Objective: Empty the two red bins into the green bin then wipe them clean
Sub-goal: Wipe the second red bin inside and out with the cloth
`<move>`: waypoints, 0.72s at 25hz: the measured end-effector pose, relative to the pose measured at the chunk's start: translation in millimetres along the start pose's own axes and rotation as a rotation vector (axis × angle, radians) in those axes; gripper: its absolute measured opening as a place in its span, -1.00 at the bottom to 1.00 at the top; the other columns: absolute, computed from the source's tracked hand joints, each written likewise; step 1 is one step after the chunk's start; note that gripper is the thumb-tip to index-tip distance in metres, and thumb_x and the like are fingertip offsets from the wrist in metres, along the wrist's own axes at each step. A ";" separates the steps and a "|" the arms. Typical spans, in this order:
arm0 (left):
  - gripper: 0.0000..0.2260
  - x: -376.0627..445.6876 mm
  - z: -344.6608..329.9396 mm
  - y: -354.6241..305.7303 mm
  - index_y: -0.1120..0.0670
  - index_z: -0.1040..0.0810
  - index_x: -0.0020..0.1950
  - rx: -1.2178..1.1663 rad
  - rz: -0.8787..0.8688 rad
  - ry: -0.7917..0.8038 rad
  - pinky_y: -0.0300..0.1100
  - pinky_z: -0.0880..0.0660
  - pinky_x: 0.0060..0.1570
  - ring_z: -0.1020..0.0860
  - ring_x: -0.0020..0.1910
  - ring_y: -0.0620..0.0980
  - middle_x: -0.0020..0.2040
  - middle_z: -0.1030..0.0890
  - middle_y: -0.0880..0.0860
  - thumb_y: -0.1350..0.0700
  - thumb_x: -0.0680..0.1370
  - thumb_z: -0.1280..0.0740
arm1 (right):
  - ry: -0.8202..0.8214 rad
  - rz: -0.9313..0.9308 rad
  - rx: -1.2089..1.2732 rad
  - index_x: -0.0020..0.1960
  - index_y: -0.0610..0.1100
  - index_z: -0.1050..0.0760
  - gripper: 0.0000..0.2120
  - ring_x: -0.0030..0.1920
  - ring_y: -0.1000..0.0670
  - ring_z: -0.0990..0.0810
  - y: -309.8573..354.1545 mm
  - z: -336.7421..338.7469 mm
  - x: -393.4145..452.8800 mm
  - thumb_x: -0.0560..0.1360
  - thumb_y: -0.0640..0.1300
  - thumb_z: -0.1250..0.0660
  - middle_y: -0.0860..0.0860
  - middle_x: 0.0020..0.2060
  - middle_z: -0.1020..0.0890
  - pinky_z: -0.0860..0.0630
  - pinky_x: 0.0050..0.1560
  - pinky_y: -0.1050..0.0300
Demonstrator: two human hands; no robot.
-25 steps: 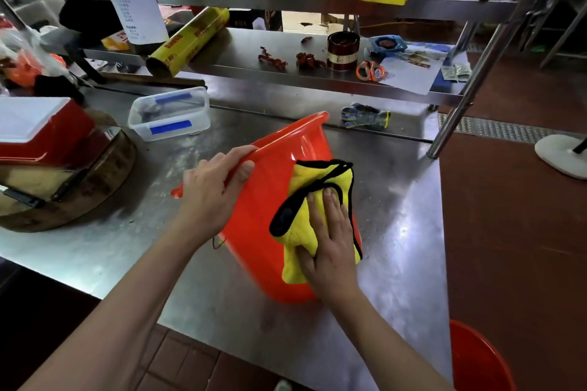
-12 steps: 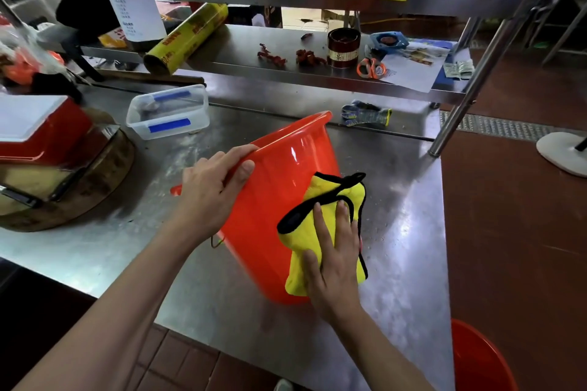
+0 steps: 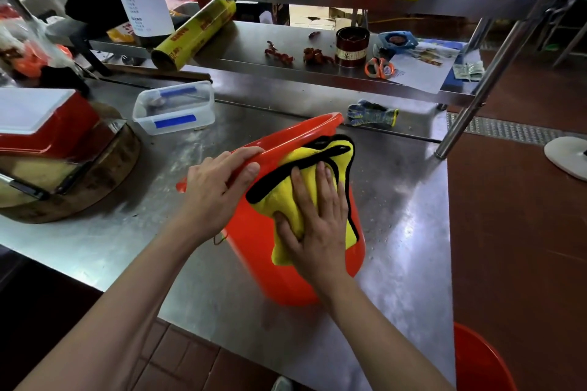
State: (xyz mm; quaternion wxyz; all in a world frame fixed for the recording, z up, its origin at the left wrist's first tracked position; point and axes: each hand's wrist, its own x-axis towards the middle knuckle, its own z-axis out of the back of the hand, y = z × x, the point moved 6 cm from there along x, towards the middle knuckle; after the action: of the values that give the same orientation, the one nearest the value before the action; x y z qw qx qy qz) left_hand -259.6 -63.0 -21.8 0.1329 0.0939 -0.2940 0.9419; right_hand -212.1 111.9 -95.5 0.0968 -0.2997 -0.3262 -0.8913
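Stainless steel worktable [image 3: 406, 232]: fills the centre of the view, its near edge running toward 5 o'clock. The surface looks dusty and streaked.

Red bin [image 3: 301, 279]: lies tipped on its side at the centre of the table, mouth facing 11 o'clock, base toward 5 o'clock and near the table's front edge. Risk: a firm wiping stroke toward the base could slide the bin off that edge, since its rounded wall gives little footing on smooth steel.

Second red bin [image 3: 476, 359]: on the floor at 5 o'clock, only partly in frame; its condition cannot be judged. The green bin is not in view.

Round wooden chopping block [image 3: 79, 187]: at 9 o'clock, carrying a red-and-white box; well apart from the work.

Yellow cloth with black trim [image 3: 317, 155]: spread over the bin's outer wall just under the rim. Risk: loose folds at the upper end may bunch and leave strips unwiped.

Right hand [image 3: 317, 222]: fingers extended, palm pressing the cloth flat against the bin, thumb tucked at the cloth's lower edge. It appears to press rather than pinch, though the palm hides the contact.

Left hand [image 3: 216, 190]: grasping the bin's rim, fingers curled over the lip, steadying it. Risk: if this grasp slackens, the bin is likely to roll under the wiping pressure.

Clear lidded container [image 3: 174, 108]: at 10 o'clock, clear of the bin's mouth.
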 end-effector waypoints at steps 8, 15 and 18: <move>-0.75 -2.7 26.6 13.5 -0.12 -0.55 0.15 -0.133 0.103 0.083 -0.17 -0.42 0.03 -0.48 0.01 -0.23 -0.01 -0.58 -0.11 -0.07 0.61 -0.12 | 0.053 0.046 -0.013 0.54 -0.03 -0.34 -0.40 0.60 -0.17 -0.17 -25.5 -10.5 -68.8 0.54 0.09 -0.33 -0.15 0.57 -0.25 -0.21 0.45 -0.40; -0.61 47.4 16.9 -21.9 -0.09 -0.55 0.25 0.081 0.158 0.124 0.00 -0.46 0.05 -0.57 0.09 0.10 0.08 -0.63 0.02 -0.26 0.67 -0.08 | 0.131 0.141 -0.007 0.55 -0.02 -0.34 -0.51 0.60 -0.15 -0.17 -2.7 -17.2 -71.4 0.65 0.08 -0.21 -0.13 0.59 -0.22 -0.21 0.46 -0.39; -0.61 64.0 8.3 -24.6 -0.12 -0.51 0.36 0.138 0.174 0.131 0.09 -0.49 0.18 -0.55 0.24 0.20 0.21 -0.63 0.08 -0.23 0.69 -0.06 | 0.129 0.153 -0.009 0.54 -0.01 -0.34 -0.53 0.59 -0.13 -0.19 1.7 -18.9 -69.5 0.66 0.07 -0.22 -0.12 0.58 -0.24 -0.23 0.46 -0.36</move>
State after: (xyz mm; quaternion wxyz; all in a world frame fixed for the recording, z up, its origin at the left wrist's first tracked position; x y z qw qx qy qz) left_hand -311.8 -35.9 14.3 0.0630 0.0151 -0.2260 0.9720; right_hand -164.7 96.9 -147.6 0.1838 -0.2664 -0.2913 -0.9002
